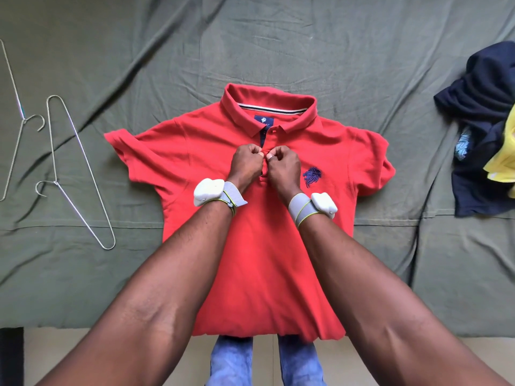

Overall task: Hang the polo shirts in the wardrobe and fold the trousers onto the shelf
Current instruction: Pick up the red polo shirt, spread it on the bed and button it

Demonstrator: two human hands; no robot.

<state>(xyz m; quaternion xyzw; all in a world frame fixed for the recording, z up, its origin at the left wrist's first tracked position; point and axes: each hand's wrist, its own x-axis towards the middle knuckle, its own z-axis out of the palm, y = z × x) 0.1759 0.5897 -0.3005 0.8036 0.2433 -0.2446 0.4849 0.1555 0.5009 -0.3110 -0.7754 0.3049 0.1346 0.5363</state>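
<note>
I count one red polo shirt (259,246), two wire hangers, and one heap of other clothes (485,140) on the green sheet (278,45) that covers the bed.

The polo lies flat, front side up, right in front of me. Its long axis runs straight away from me: collar at the far end, hem at the near edge of the bed, where it hangs just over. The two short sleeves spread out to either side, and a dark blue lion emblem (312,176) sits on the chest to the right of the placket.

My left hand (245,162) and my right hand (282,165) meet over the placket, below the collar, knuckles almost touching. Both have the fingers curled and pinch the placket cloth between thumb and fingertips; whether a button is between them I cannot tell. Each wrist wears a grey strap with a white device.

The nearer hanger (78,168) lies well left of the shirt; the second hanger (16,121) is at the frame's left edge. The heap, dark navy with some yellow, lies well to the right.
</note>
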